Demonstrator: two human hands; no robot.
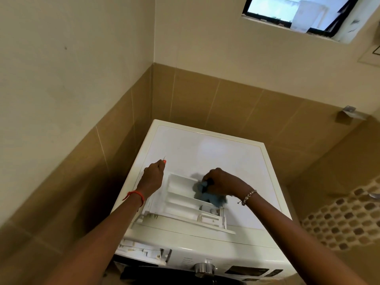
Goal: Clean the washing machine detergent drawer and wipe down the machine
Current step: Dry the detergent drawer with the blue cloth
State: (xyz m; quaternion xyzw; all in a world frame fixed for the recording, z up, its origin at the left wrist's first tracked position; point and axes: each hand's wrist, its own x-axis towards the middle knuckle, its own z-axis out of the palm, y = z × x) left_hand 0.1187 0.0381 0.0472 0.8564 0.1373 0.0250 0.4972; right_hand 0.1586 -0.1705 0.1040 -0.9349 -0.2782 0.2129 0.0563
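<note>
A white detergent drawer (181,200) lies taken out on the flat top of the white washing machine (222,153). My right hand (222,183) grips a blue cloth (207,195) and presses it into the drawer's far right part. My left hand (153,177) rests against the drawer's left side near the machine's left edge, fingers pointing away. The empty drawer slot (141,250) shows at the machine's front left. How the left fingers lie on the drawer is hidden.
A silver dial (204,269) and a dark display (246,271) sit on the front panel. Beige tiled walls close in on the left and behind. A window (298,13) is high up on the right. A mosaic tile strip (345,219) runs on the right wall.
</note>
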